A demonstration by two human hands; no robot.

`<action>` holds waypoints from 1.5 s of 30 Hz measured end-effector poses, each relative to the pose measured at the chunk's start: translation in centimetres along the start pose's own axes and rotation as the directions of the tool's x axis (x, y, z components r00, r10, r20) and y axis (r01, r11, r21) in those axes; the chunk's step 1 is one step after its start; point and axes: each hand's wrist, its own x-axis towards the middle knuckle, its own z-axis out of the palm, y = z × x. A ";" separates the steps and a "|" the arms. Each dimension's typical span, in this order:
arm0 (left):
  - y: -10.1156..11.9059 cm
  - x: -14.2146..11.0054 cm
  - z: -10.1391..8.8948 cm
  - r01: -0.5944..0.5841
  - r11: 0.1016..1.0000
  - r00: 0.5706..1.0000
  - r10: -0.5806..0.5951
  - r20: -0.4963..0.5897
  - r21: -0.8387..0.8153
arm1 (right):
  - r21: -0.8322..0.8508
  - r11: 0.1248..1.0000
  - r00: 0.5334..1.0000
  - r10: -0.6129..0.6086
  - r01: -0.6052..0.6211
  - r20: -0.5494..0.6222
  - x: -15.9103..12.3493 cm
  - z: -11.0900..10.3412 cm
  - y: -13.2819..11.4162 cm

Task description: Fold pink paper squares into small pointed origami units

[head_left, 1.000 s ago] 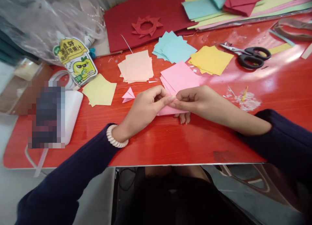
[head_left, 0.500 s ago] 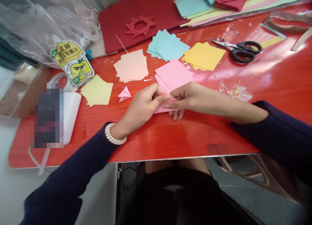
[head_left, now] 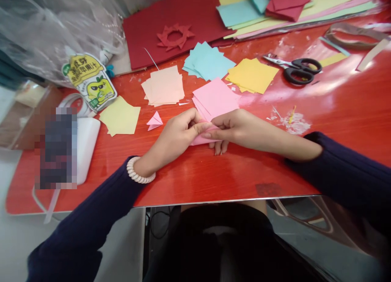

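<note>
Both hands pinch one sheet of pink paper (head_left: 200, 140), folded over and held just above the red table. My left hand (head_left: 180, 131), with a beaded band on its wrist, presses thumb and finger on the paper's left upper part. My right hand (head_left: 236, 127) grips its right side with the thumb on top; some fingertips show below the lower edge. Right behind the hands lies a stack of pink square sheets (head_left: 216, 97). A small folded pink paper piece (head_left: 154, 121) rests left of my left hand. The fingers hide much of the held sheet.
Around the hands lie peach squares (head_left: 163, 86), blue squares (head_left: 210, 60), yellow squares (head_left: 253, 75) and pale yellow squares (head_left: 122, 115). Black-handled scissors (head_left: 297, 70) lie at the right, near paper scraps (head_left: 295, 122). A red folded paper ring (head_left: 175, 37) sits on dark red sheets (head_left: 137, 42).
The view has shifted slightly, so the whole table appears a little lower and further left. Both hands keep their pinch on the pink paper, with only slight finger movement.
</note>
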 end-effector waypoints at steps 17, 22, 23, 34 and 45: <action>0.0 0.4 0.0 -0.050 0.995 0.998 0.053 0.037 -0.089 | -0.082 0.995 0.994 -0.055 0.047 -0.094 -0.6 0.4 -0.6; -0.1 0.3 -0.1 -0.044 0.993 0.998 0.048 0.032 -0.111 | -0.071 0.995 0.993 -0.069 0.063 -0.093 -0.6 0.6 -0.6; -0.1 0.3 -0.2 -0.043 0.992 0.999 0.046 0.027 -0.117 | -0.078 0.995 0.993 -0.073 0.066 -0.097 -0.6 0.6 -0.5; -0.9 0.0 0.0 0.043 0.995 0.999 -0.044 0.001 -0.093 | -0.074 0.996 0.998 -0.045 0.042 -0.041 -0.9 0.4 0.0; -0.6 -0.1 -0.4 0.069 0.992 0.995 -0.062 0.072 -0.105 | -0.046 0.997 0.998 -0.057 0.057 -0.015 -0.7 0.2 0.0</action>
